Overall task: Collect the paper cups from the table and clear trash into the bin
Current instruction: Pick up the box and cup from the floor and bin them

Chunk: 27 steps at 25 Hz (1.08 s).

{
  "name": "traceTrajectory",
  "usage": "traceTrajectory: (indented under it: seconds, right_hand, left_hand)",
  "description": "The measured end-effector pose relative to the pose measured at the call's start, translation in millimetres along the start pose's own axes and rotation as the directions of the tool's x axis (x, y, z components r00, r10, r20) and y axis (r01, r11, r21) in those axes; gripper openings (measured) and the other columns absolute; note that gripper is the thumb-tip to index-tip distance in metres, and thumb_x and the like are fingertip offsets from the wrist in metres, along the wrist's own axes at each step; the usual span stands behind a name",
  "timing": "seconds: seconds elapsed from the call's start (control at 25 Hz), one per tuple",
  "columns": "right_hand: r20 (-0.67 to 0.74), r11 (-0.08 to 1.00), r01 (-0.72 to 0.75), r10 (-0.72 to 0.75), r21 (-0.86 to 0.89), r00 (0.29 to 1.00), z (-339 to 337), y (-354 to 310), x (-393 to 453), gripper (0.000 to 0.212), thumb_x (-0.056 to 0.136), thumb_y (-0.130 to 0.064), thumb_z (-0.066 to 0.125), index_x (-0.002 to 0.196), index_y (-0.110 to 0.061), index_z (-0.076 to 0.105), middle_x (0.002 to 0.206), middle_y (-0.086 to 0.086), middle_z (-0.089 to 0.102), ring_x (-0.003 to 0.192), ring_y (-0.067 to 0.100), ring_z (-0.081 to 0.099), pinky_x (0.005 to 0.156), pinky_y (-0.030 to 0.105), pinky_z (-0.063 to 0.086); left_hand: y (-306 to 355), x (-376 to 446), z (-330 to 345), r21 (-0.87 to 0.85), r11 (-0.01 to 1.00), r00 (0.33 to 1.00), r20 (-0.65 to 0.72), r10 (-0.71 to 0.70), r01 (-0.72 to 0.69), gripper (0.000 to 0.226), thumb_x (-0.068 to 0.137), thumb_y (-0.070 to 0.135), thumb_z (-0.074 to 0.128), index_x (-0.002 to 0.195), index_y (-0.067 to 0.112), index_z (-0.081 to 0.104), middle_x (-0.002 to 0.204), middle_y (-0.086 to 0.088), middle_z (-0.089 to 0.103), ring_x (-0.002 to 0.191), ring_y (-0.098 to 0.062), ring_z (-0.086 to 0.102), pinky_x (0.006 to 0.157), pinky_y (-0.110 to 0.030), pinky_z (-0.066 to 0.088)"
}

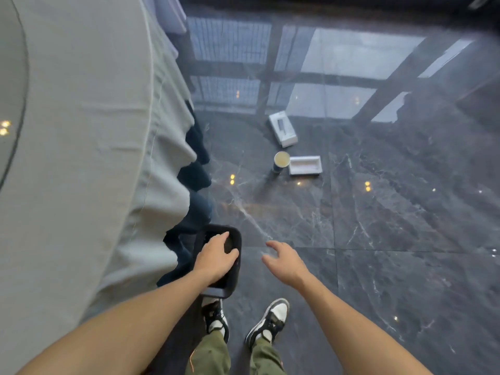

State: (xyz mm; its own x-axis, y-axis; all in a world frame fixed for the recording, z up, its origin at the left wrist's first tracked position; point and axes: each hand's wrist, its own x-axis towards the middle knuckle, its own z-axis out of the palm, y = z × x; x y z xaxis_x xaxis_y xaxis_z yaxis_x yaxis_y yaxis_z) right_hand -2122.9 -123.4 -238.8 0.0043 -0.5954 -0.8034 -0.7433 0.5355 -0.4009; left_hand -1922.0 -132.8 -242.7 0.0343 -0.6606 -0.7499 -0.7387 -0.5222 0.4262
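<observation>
A small black bin [238,266] stands on the dark floor beside the table's draped edge. My left hand [213,259] is over its opening, fingers curled around a dark rounded object that I cannot identify. My right hand [286,263] hovers to the right of the bin, open and holding nothing. Farther off on the floor stands an upright paper cup [281,160], dark outside, with yellowish liquid inside.
The round table [81,131] with its grey cloth fills the left. A white tissue box [282,128] lies beyond the cup, and a white tray-like box [305,165] touches it on the right. My shoes [270,320] are just below the bin. The glossy marble floor reflects windows.
</observation>
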Motion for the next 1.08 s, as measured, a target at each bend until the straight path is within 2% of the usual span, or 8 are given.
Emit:
traceTrajectory:
  seconds: [0.08, 0.2, 0.4, 0.52, 0.8, 0.96, 1.08]
  right_hand:
    - [-0.04, 0.99, 0.026, -0.031, -0.136, 0.999, -51.2, -1.4, -32.0, 0.063, 0.094, -0.044, 0.054, 0.153, -0.026, 0.044, 0.159, 0.002, 0.042, 0.146, 0.029, 0.038, 0.119, 0.046, 0.033]
    - [-0.118, 0.969, 0.046, -0.076, -0.242, 0.99, -119.7, -5.2, -84.0, 0.068, 0.093, -0.047, 0.053, 0.156, -0.028, 0.037, 0.165, 0.003, 0.031, 0.15, 0.032, 0.028, 0.12, 0.051, 0.029]
    - [-0.188, 0.942, 0.092, -0.159, -0.323, 0.969, -200.5, -2.2, -136.7, 0.073, 0.093, -0.05, 0.051, 0.159, -0.033, 0.025, 0.171, 0.005, 0.011, 0.156, 0.036, 0.007, 0.123, 0.059, 0.017]
    - [-0.24, 0.936, 0.117, -0.203, -0.331, 0.949, -241.5, -2.8, -148.1, 0.073, 0.091, -0.048, 0.056, 0.157, -0.032, 0.028, 0.17, 0.004, 0.012, 0.155, 0.035, 0.008, 0.122, 0.057, 0.016]
    - [-0.268, 0.913, 0.097, -0.216, -0.396, 0.939, -306.4, -6.5, -110.2, 0.088, 0.088, -0.052, 0.063, 0.161, -0.036, 0.016, 0.172, 0.007, -0.003, 0.157, 0.036, -0.003, 0.124, 0.057, 0.009]
    - [-0.254, 0.889, 0.091, -0.224, -0.448, 0.941, -359.0, -24.3, -48.3, 0.09, 0.088, -0.057, 0.063, 0.161, -0.036, 0.014, 0.172, 0.008, -0.002, 0.157, 0.037, -0.002, 0.124, 0.059, 0.01]
    - [-0.244, 0.892, 0.08, -0.207, -0.445, 0.948, -400.4, -39.0, 5.7, 0.09, 0.089, -0.06, 0.062, 0.162, -0.034, 0.016, 0.172, 0.009, 0.001, 0.157, 0.036, 0.0, 0.124, 0.059, 0.011]
  left_hand:
    - [50.5, -27.9, -16.6, 0.138, 0.988, 0.997, -0.008, 0.071, -0.07, 0.072, 0.097, 0.044, 0.058, 0.16, 0.022, 0.033, 0.168, -0.006, 0.032, 0.153, -0.028, 0.033, 0.121, -0.047, 0.031]
    - [121.7, -76.0, -33.8, 0.253, 0.956, 0.985, -0.04, 0.166, -0.151, 0.078, 0.096, 0.052, 0.058, 0.162, 0.021, 0.028, 0.17, -0.01, 0.026, 0.155, -0.03, 0.027, 0.121, -0.048, 0.029]
    - [200.5, -116.9, -40.7, 0.28, 0.937, 0.96, -0.121, 0.252, -0.211, 0.087, 0.092, 0.058, 0.059, 0.163, 0.024, 0.022, 0.172, -0.009, 0.019, 0.158, -0.031, 0.021, 0.124, -0.051, 0.026]
    - [234.3, -118.6, -44.6, 0.278, 0.924, 0.942, -0.136, 0.307, -0.261, 0.088, 0.091, 0.059, 0.059, 0.163, 0.024, 0.022, 0.172, -0.01, 0.02, 0.159, -0.028, 0.019, 0.125, -0.049, 0.024]
    - [289.0, -76.3, -53.7, 0.264, 0.918, 0.935, -0.118, 0.334, -0.295, 0.094, 0.088, 0.06, 0.065, 0.163, 0.025, 0.022, 0.171, -0.007, 0.022, 0.159, -0.022, 0.018, 0.124, -0.045, 0.023]
    - [326.5, -7.4, -69.3, 0.258, 0.928, 0.95, -0.089, 0.3, -0.269, 0.096, 0.085, 0.064, 0.067, 0.162, 0.024, 0.026, 0.167, -0.003, 0.031, 0.153, -0.024, 0.033, 0.12, -0.044, 0.03]
    - [361.0, 52.7, -80.7, 0.216, 0.947, 0.965, -0.052, 0.256, -0.239, 0.09, 0.086, 0.063, 0.068, 0.159, 0.024, 0.032, 0.162, -0.002, 0.04, 0.148, -0.026, 0.04, 0.117, -0.043, 0.033]
